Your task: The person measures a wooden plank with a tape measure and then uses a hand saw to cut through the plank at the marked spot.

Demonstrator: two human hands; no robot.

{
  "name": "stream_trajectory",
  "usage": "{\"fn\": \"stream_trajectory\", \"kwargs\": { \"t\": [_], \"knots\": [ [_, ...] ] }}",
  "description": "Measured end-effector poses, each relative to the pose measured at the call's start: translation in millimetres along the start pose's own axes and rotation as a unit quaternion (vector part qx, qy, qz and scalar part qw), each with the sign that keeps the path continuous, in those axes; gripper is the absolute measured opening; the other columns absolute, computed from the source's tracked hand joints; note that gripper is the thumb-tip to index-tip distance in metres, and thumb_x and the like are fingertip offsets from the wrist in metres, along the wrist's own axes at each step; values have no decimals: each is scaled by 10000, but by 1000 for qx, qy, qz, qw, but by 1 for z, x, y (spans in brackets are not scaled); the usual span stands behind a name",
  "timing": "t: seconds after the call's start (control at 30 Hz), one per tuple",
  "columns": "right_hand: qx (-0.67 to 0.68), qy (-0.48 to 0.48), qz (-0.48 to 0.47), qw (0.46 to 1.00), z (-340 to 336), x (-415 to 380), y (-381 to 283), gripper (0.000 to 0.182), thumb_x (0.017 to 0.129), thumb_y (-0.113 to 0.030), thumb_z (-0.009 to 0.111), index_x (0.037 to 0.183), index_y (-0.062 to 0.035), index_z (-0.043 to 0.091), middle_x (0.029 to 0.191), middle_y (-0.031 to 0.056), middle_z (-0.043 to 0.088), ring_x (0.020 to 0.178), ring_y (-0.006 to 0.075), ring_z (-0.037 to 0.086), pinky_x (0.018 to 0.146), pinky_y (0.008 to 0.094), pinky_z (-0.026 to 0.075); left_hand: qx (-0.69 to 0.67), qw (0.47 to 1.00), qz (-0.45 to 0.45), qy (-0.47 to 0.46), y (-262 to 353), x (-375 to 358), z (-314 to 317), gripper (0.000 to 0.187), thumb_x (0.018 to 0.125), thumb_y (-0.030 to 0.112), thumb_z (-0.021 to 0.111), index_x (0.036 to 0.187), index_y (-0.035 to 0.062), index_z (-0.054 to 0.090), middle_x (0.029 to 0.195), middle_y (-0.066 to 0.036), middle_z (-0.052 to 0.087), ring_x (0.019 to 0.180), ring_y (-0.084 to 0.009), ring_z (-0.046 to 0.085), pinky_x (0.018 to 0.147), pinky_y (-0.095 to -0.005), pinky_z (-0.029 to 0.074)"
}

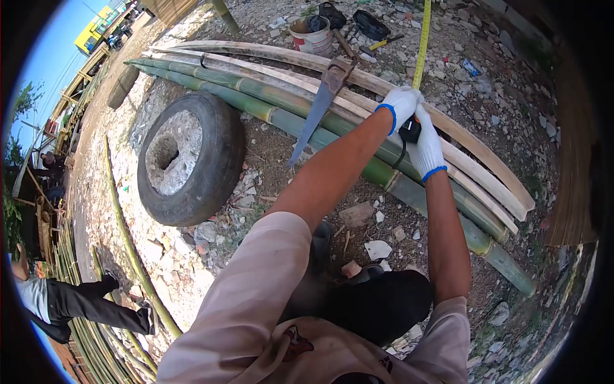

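Observation:
Both my hands wear white gloves with blue cuffs and meet above the bamboo. My left hand point(401, 107) has its fingers closed at the lower end of the yellow tape blade point(422, 48), which runs up and away over the rubble. My right hand point(426, 148) is wrapped round the black tape measure point(410, 130), just below and beside it. Under them lie green bamboo poles point(256, 105) and pale split bamboo strips point(470, 160). A hand saw point(314, 118) rests across the poles, left of my hands, its blade toward me.
A tyre filled with concrete point(220, 137) lies at left. A bucket point(311, 36), dark bags point(369, 25) and a yellow-handled tool point(378, 45) are beyond the strips. Another person point(89, 304) is at lower left near long poles point(131, 240). Broken stones cover the ground.

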State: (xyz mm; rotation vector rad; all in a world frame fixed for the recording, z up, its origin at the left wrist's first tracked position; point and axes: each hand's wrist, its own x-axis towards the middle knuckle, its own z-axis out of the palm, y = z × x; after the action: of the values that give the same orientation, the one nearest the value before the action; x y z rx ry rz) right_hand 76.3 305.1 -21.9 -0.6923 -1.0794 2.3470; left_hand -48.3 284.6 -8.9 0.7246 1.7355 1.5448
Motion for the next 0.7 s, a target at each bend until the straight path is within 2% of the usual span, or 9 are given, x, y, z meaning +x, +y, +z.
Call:
{"fn": "stream_trajectory", "kwargs": {
  "t": [0.1,0.23,0.4,0.47,0.53,0.6,0.63,0.67,0.7],
  "knots": [
    [-95,-28,-101,990,-3,9,4,572,1034,-505,632,1400,-68,588,1274,71,659,1161,188,602,1031,386,482,-209,976,5,58,24,-3,-4,245,1083,223,467,1014,40,615,861,-88,656,793,-213,636,756,-385,548],
    [-60,-63,-33,996,2,-3,-14,803,1032,-658,521,1535,-33,480,1528,183,525,1378,292,508,1155,478,399,-204,965,63,151,26,9,-22,210,1082,207,454,1004,59,580,817,-77,636,730,-198,619,699,-391,556],
    [-198,16,-6,980,-35,5,-15,782,1053,-638,474,1505,0,502,1475,202,590,1364,340,556,1127,447,434,-306,904,173,243,47,22,-10,218,1079,219,462,984,59,576,786,-58,613,672,-180,590,646,-365,516],
    [-291,33,-9,956,-96,40,3,731,1067,-592,486,1495,0,514,1477,193,594,1360,335,559,1122,448,438,-398,887,124,198,81,3,31,219,1077,218,453,994,58,577,792,-54,614,699,-177,593,663,-359,505],
    [-624,-58,-233,744,-160,98,42,597,1083,-469,523,1456,-4,555,1462,189,606,1308,315,600,1108,424,450,-442,881,120,118,104,6,82,209,1081,221,438,1031,63,567,868,-48,607,703,-172,586,672,-361,506],
    [-605,22,-174,776,-77,35,16,527,1078,-414,546,1411,-7,589,1355,188,662,1248,293,629,1080,395,476,-546,830,109,19,133,-9,129,176,1068,188,444,986,71,547,833,-33,561,687,-151,573,648,-344,502],
    [-652,1,-190,734,-84,50,18,492,1071,-395,557,1379,-16,619,1309,203,685,1195,300,668,1046,395,499,-581,808,92,-27,146,-20,147,182,1071,191,447,958,77,532,799,-28,541,659,-137,559,619,-338,493],
    [-634,8,-153,758,-67,41,17,464,1060,-366,563,1382,-37,624,1332,216,674,1233,323,654,1086,407,471,-587,803,77,-66,162,-39,158,187,1072,186,444,941,77,520,769,-28,522,600,-135,540,579,-345,480],
    [-663,6,-152,734,-57,42,19,461,1038,-341,590,1386,-40,620,1335,222,667,1250,340,639,1100,416,462,-600,791,70,-101,173,-49,170,191,1073,182,442,934,73,515,760,-30,519,573,-136,531,562,-348,471]
  ]
}}
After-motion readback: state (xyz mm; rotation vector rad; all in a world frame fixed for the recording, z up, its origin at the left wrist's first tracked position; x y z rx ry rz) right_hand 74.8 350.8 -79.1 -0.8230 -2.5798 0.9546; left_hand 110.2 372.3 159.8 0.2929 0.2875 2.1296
